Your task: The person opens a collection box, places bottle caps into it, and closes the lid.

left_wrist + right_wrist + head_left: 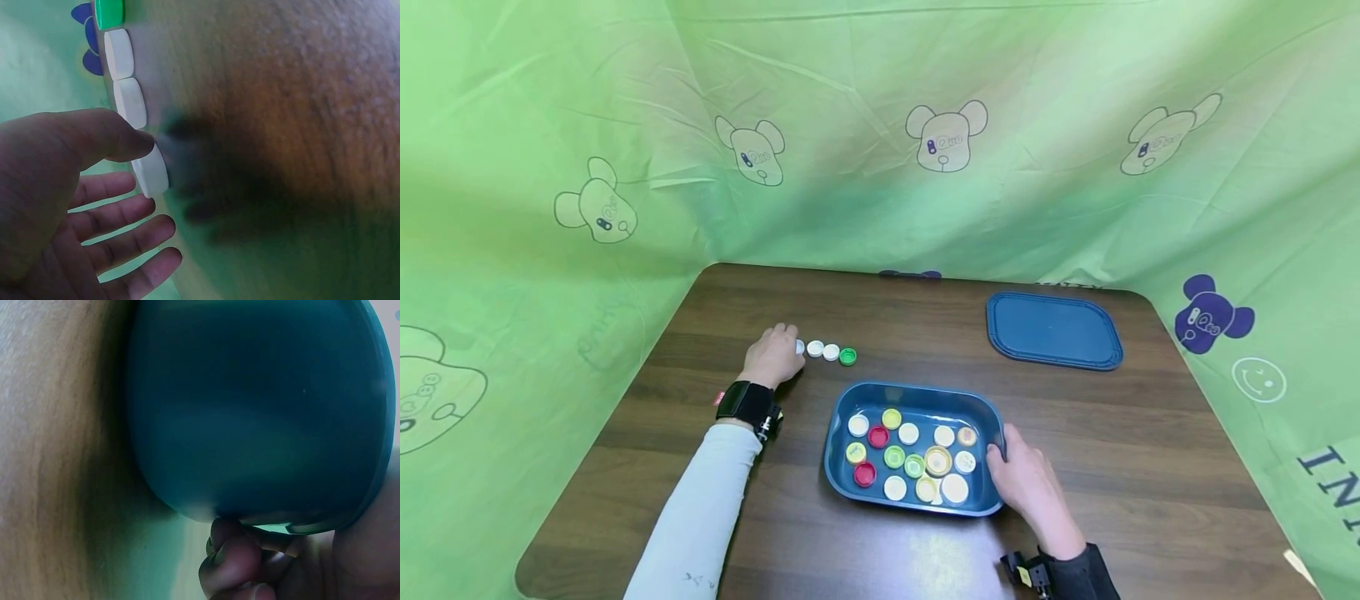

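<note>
Surface: dark wood-grain table (pixel 820 567) with rounded corners, walled at 9, 12 and 3 o'clock by a green cloth (pixel 850 75) printed with outline bear heads.
Far side: blue lid (pixel 1054 330) lying flat at 1 o'clock, well apart from the blue tub (pixel 837 433).
Tub: at 6 o'clock, filled with loose caps in white, yellow, red and green.
Row: three white caps (pixel 816 348) and a green cap (pixel 847 357) lined up at 11 o'clock of the tub.
Left hand (pixel 772 357): at the row's left end; fingers spread and straight, thumb tip touching the nearest white cap, seen only from the left wrist.
Right hand (pixel 1028 483): curled over the tub's right rim, gripping it; right wrist view shows only the tub's outer wall and fingertips beneath the lip.
Writing: dark letters "IN" on the cloth at 4 o'clock, cut off by the edge.
</note>
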A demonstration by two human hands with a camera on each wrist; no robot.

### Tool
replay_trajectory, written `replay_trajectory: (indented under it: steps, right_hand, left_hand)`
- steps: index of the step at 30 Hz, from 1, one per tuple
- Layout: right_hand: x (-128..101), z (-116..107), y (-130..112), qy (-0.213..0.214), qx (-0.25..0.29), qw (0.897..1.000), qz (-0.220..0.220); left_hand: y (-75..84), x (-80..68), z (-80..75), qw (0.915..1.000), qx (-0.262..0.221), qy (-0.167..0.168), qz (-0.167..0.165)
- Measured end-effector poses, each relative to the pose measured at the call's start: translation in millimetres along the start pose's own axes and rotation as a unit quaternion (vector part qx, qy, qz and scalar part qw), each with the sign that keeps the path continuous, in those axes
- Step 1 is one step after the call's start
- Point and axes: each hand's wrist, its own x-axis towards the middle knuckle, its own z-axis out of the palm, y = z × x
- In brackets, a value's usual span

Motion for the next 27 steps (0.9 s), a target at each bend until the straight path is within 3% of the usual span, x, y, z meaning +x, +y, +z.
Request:
replay_trajectory:
  steps: [18,23,27]
  right_hand:
    - [0,0,-1,-0.001,-0.002,1.000,-0.001]
    - [-1,0,-1,-0.002,-0.001,1.000,-0.002]
    - [-1,-2,-2,-0.003,0.001,1.000,0.002]
  left_hand:
    - [-0.3,3.7,-1.0,0.9994,-0.012,0.020,0.025]
    - [5.8,-3.5,-9.5,0.9988,-0.019,0.031,0.032]
    - [15.4,-17.0,-16.5,0.9953,-0.026,0.068,0.064]
